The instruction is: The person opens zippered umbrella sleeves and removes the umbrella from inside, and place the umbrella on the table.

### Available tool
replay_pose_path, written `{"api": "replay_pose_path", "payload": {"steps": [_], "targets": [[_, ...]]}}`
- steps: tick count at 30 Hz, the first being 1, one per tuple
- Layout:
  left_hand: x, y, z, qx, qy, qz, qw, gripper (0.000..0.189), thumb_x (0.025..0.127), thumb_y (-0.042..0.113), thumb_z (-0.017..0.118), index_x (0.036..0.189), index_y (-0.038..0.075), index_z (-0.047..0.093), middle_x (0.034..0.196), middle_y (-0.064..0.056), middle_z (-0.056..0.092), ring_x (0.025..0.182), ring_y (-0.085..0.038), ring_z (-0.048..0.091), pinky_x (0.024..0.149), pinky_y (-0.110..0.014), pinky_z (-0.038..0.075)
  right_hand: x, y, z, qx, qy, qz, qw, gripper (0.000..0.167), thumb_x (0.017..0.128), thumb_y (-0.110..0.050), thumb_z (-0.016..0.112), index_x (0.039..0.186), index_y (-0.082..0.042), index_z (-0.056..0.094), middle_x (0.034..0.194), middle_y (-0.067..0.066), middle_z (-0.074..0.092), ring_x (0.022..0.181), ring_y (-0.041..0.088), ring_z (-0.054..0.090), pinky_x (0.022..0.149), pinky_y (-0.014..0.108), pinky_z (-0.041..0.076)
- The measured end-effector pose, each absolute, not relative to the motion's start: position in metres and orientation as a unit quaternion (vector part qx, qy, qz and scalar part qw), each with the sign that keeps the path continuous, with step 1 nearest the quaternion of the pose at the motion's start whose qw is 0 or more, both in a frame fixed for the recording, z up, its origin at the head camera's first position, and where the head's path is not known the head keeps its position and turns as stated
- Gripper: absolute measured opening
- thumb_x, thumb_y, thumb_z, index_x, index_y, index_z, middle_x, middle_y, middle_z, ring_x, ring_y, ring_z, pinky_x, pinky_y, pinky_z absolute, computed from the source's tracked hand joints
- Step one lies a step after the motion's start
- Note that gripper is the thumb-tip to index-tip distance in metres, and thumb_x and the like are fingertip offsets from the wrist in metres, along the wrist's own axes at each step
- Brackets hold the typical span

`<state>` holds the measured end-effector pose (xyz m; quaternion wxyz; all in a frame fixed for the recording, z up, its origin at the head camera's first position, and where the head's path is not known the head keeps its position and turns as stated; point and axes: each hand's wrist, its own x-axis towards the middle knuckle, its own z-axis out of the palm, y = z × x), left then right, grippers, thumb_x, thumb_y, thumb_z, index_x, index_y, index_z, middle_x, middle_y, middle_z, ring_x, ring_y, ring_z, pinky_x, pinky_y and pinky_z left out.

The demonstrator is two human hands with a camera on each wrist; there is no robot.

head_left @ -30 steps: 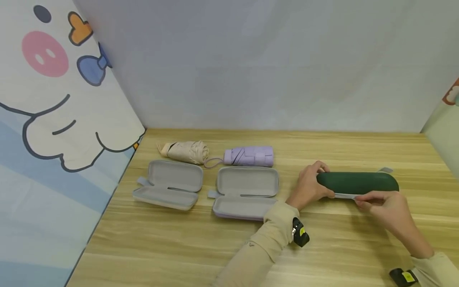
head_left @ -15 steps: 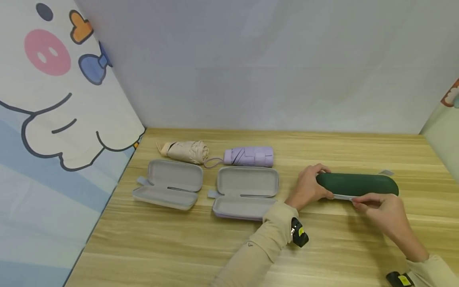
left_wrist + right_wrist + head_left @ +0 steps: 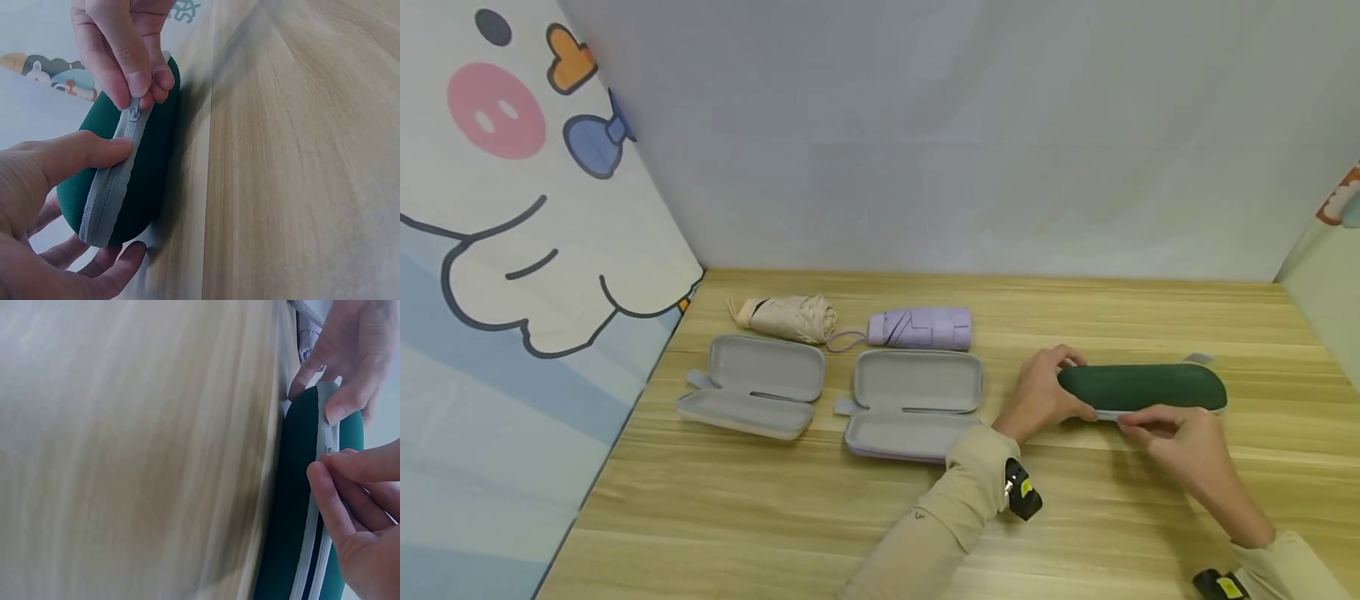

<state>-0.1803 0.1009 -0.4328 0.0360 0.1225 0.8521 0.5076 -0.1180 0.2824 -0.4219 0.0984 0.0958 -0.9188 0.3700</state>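
A long, rounded green zippered case [image 3: 1142, 385] lies near the table's right side. My left hand [image 3: 1043, 392] grips its left end, thumb on the grey zipper band [image 3: 111, 181] and fingers around the shell. Between the thumb and finger of my right hand [image 3: 1187, 437] is the zipper pull [image 3: 134, 114], close to my left thumb. In the right wrist view, a dark gap [image 3: 314, 553] parts the zipper tapes behind the right hand, while the teeth by the left thumb are joined. The inside of the case is hidden.
Two cases stand open with grey linings, a cream one [image 3: 747, 414] at left and a purple one [image 3: 917, 382] beside it. Behind them lie a folded beige umbrella [image 3: 790, 318] and a folded lilac umbrella [image 3: 925, 327]. A grey wall backs the wooden table [image 3: 737, 517].
My right hand has moved left along the front of the green case, pulling the zipper pull toward my left hand. The case has shifted slightly left; my left hand keeps its grip.
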Motion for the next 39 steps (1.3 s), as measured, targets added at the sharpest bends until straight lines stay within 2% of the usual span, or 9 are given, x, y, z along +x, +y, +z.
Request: {"api": "replay_pose_path", "payload": {"steps": [5,11,18,21,29,39], "targets": [[-0.177,0.099,-0.432,0.127,0.858,0.497,0.029,0.058,0.054,0.019,0.094,0.101,0.024,0.062,0.100,0.008,0.057,0.091,-0.006,0.052,0.078,-0.017,0.042,-0.116,0.278,-0.424,0.106,-0.914,0.381,0.091,0.003,0.079,0.002,0.072,0.081,0.003,0.074,0.076,0.010,0.071,0.067,-0.009,0.061,0.058,0.010,0.048],[-0.176,0.096,-0.424,0.137,0.873,0.465,0.050,0.057,0.056,0.022,0.093,0.101,0.024,0.059,0.100,0.009,0.055,0.091,-0.005,0.048,0.077,-0.017,0.039,-0.115,0.278,-0.426,0.119,-0.909,0.389,0.085,0.004,0.079,0.004,0.071,0.082,0.002,0.074,0.076,0.005,0.071,0.068,-0.008,0.062,0.058,0.011,0.049],[-0.180,0.096,-0.412,0.201,0.903,0.374,0.067,0.048,0.064,0.030,0.088,0.104,0.030,0.061,0.116,0.011,0.056,0.105,-0.005,0.047,0.082,-0.016,0.037,-0.116,0.281,-0.425,0.120,-0.910,0.391,0.068,0.005,0.079,0.004,0.071,0.083,0.001,0.074,0.076,0.005,0.072,0.069,-0.007,0.063,0.059,0.012,0.049],[-0.181,0.097,-0.409,0.222,0.904,0.359,0.069,0.044,0.066,0.028,0.086,0.104,0.031,0.063,0.118,0.011,0.055,0.106,-0.006,0.046,0.081,-0.015,0.037,-0.117,0.282,-0.425,0.121,-0.912,0.386,0.062,0.005,0.079,0.003,0.071,0.083,0.002,0.074,0.077,0.006,0.072,0.070,-0.007,0.063,0.059,0.012,0.049],[-0.186,0.099,-0.410,0.225,0.902,0.360,0.076,0.040,0.065,0.027,0.088,0.093,0.028,0.058,0.107,0.010,0.058,0.097,-0.005,0.047,0.074,-0.015,0.036,-0.117,0.283,-0.428,0.123,-0.911,0.390,0.050,0.004,0.080,0.004,0.070,0.082,0.003,0.074,0.077,0.005,0.071,0.069,-0.003,0.064,0.058,0.014,0.050],[-0.183,0.097,-0.415,0.223,0.903,0.360,0.071,0.046,0.066,0.037,0.086,0.091,0.023,0.049,0.090,0.010,0.044,0.083,-0.006,0.039,0.067,-0.018,0.035,-0.117,0.285,-0.433,0.117,-0.910,0.391,0.072,0.006,0.078,0.008,0.071,0.080,0.003,0.074,0.075,0.006,0.071,0.066,-0.007,0.061,0.057,0.012,0.049]]}}
